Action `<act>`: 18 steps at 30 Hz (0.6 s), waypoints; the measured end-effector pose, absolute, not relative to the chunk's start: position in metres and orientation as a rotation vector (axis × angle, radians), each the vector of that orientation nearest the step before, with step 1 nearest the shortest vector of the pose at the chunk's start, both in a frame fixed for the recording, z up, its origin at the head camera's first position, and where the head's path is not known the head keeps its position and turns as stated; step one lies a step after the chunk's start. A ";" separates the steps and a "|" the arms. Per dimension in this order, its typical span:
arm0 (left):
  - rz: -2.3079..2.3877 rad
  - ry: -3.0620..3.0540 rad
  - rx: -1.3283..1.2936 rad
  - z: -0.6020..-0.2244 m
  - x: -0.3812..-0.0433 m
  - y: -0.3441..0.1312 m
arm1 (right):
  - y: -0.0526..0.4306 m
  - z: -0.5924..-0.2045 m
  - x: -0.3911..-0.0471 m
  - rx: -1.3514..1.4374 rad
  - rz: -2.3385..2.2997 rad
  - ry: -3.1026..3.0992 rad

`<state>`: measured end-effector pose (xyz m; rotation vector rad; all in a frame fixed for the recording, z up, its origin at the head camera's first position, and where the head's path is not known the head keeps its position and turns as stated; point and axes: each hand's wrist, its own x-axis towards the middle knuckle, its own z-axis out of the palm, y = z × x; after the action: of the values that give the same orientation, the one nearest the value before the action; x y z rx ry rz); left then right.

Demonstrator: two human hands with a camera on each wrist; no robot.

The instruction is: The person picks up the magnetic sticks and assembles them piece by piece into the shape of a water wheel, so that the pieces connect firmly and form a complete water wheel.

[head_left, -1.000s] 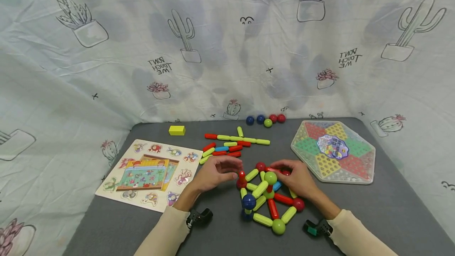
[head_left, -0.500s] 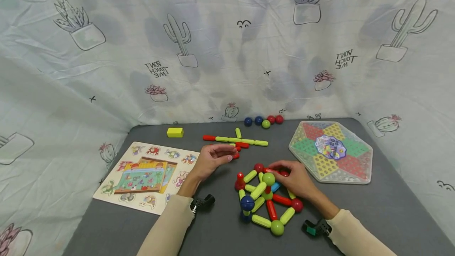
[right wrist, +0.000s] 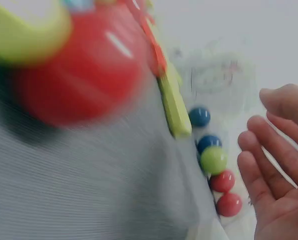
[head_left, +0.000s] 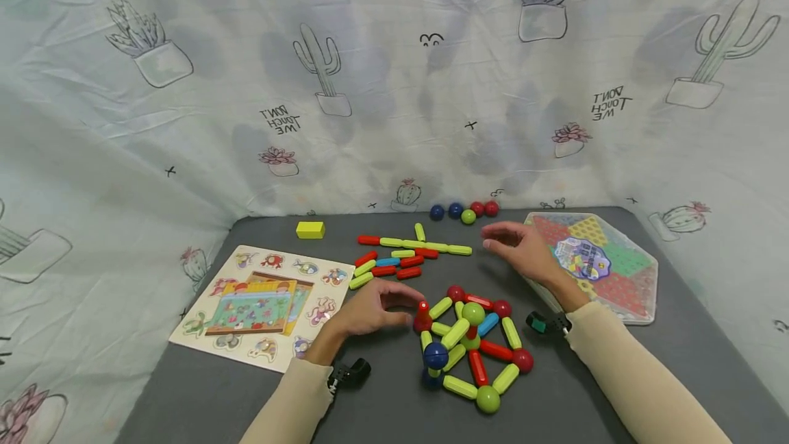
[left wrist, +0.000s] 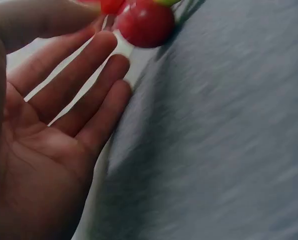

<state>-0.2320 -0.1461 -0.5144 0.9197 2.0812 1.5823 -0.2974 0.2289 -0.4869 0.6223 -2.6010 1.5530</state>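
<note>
A magnetic building set structure of balls and rods (head_left: 496,350) stands on the grey table. At its left side, an upright red rod (head_left: 423,310) rises from a red ball (left wrist: 145,24). My left hand (head_left: 374,307) is right beside that rod, fingers extended and the thumb close to it; in the left wrist view, the left palm (left wrist: 49,155) holds nothing. My right hand (head_left: 520,247) is in the air behind the structure, near the game box. Relaxed and slightly bent, the fingers of the right hand (right wrist: 278,160) hold nothing in the right wrist view.
Loose rods (head_left: 385,270) lie behind my left hand, with a line of joined rods (head_left: 431,246) beyond. Several balls (head_left: 468,216) sit by the back curtain (head_left: 370,88). A puzzle board (head_left: 259,348) lies left, a hexagonal game box (head_left: 635,286) right, a yellow block (head_left: 310,229) back left.
My right hand has let go of the structure's back red rod and moved away toward the back. My left hand went to the loose rods, then came back beside the upright red rod.
</note>
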 end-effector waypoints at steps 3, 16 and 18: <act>1.493 2.212 0.923 -0.513 -0.226 -0.140 | 0.229 -0.483 -0.324 0.598 1.529 -2.625; 1.395 2.419 0.909 -0.513 -0.221 -0.134 | 0.208 -0.489 -0.379 0.483 1.337 -2.683; 1.390 2.426 0.913 -0.514 -0.221 -0.136 | 0.203 -0.492 -0.381 0.459 1.302 -2.693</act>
<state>-0.2213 -0.1356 -0.5137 0.9126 2.4264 1.3895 -0.3813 0.2032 -0.4923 0.4592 -2.6930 1.3022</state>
